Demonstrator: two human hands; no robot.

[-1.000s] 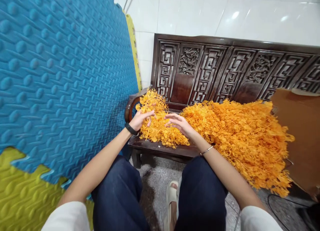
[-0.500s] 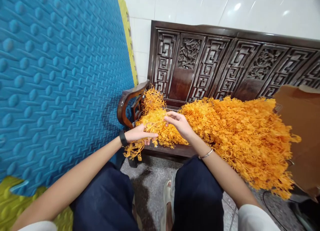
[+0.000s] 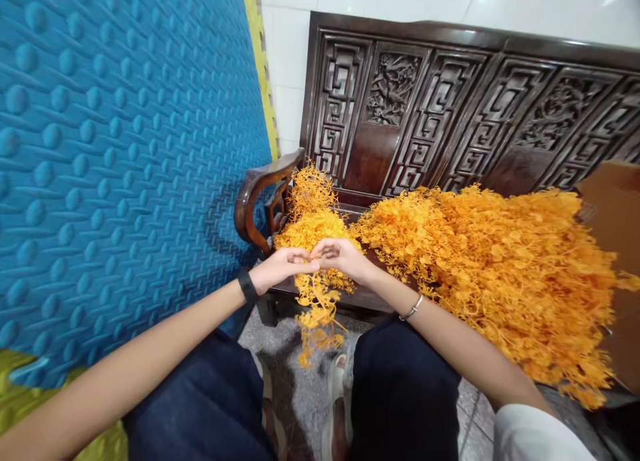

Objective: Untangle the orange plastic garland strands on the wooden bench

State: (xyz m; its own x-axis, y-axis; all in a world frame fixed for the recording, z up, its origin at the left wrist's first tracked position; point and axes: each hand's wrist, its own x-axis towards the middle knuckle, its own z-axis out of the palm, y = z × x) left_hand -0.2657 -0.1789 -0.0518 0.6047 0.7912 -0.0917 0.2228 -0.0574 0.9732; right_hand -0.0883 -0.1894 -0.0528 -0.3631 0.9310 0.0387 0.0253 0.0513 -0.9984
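My left hand (image 3: 278, 266) and my right hand (image 3: 341, 257) meet fingertip to fingertip in front of the bench, both pinched on one orange plastic sprig (image 3: 318, 309) that hangs down between my knees. Behind my hands a small heap of orange sprigs (image 3: 310, 216) lies by the bench's armrest. A much larger pile of orange sprigs (image 3: 505, 261) covers the seat to the right. A black band circles my left wrist and a thin bracelet my right.
A dark carved wooden bench (image 3: 450, 108) stands against a white tiled wall. A blue foam mat (image 3: 120, 154) with yellow edging leans at the left. A brown cardboard box (image 3: 615, 214) sits at the right. Speckled floor and my sandalled foot (image 3: 336, 401) show below.
My left hand has pulled a sprig off the small heap toward me. My right hand left the pile and joined it, so both now pinch the hanging sprig together.
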